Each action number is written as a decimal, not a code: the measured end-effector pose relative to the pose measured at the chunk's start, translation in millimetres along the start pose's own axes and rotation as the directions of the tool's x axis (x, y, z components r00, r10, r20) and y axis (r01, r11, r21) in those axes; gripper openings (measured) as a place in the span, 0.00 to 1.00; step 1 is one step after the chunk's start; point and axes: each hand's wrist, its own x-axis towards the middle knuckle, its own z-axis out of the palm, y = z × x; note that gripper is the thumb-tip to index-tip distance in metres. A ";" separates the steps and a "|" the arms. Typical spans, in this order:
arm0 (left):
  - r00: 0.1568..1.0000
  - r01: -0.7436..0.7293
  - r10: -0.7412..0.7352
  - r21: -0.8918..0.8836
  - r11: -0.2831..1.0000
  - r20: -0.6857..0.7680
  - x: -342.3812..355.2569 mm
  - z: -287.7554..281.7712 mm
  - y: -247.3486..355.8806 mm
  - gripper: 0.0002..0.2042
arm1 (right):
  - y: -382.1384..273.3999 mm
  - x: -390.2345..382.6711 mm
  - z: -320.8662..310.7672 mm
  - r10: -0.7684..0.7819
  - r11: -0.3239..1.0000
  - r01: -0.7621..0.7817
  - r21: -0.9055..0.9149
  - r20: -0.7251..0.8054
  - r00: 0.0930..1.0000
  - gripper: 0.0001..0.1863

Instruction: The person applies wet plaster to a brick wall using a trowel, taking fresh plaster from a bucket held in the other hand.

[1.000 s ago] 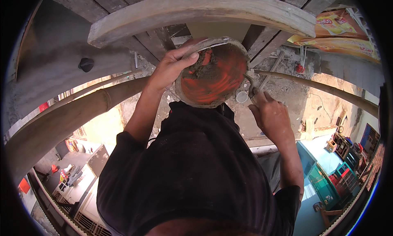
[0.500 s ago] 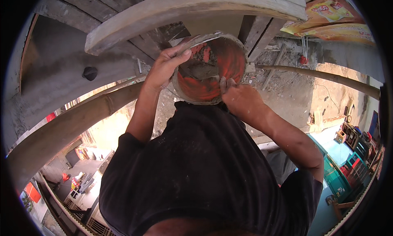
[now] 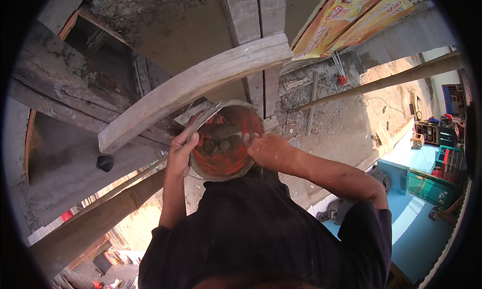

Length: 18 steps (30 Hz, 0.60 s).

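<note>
A round bucket [image 3: 253, 119], reddish-orange inside and smeared with grey mortar [image 3: 217, 147], is just in front of my chest. My left hand [image 3: 182, 151] is closed on its left rim, thumb on top, along a flat grey strip or board edge that I cannot clearly make out. My right hand [image 3: 268, 149] is closed at the bucket's right side. From its fingers a mortar-coated trowel blade [image 3: 226, 131] reaches into the bucket; its handle is hidden in the fist.
A curved wooden beam [image 3: 201, 86] crosses just beyond the bucket, with upright planks [image 3: 251, 18] behind it. Bamboo poles [image 3: 100, 216] [image 3: 371, 84] run to left and right. A dark lump [image 3: 104, 163] sits on the grey surface at left. The ground lies far below.
The view has swung, so the bucket, beam and both hands now appear lower and further left, and more of the far planks shows. Both hands keep their holds; the trowel blade stays inside the bucket.
</note>
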 end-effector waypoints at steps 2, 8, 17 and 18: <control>0.998 -0.058 0.058 0.007 0.998 0.015 -4.3 5.0 6.1 0.23 | -7.8 -12.5 7.1 -0.064 0.994 0.054 0.100 0.091 0.994 0.17; 0.996 -0.090 0.091 0.062 0.994 -0.019 -15.9 16.6 -9.8 0.25 | -0.6 -16.6 43.4 0.290 0.953 -0.297 0.065 0.095 0.952 0.18; 0.975 -0.192 0.142 0.333 0.923 0.168 0.6 34.6 7.9 0.22 | 18.0 -16.1 80.4 -0.270 -0.045 -0.518 0.854 0.489 0.829 0.11; 0.974 -0.193 0.132 0.370 0.909 0.184 1.5 32.0 10.1 0.22 | 11.6 -14.3 77.3 -0.307 -0.123 -0.501 0.857 0.447 0.840 0.10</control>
